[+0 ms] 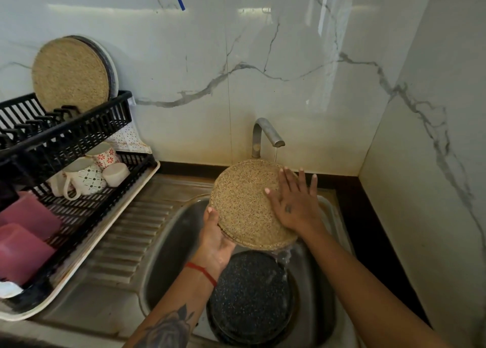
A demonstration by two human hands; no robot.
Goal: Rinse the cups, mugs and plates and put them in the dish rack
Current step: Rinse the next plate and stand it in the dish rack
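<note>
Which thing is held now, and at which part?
The left hand grips the speckled tan plate at its lower left rim; the right hand lies flat on its face.

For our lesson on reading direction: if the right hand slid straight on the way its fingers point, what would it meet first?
Probably the water stream under the tap, then the wall. The right hand lies flat on the plate, fingers pointing up and back; depth is unclear.

Dim warm light; glare streaks on wall (263,58); edges bowed, soft.
</note>
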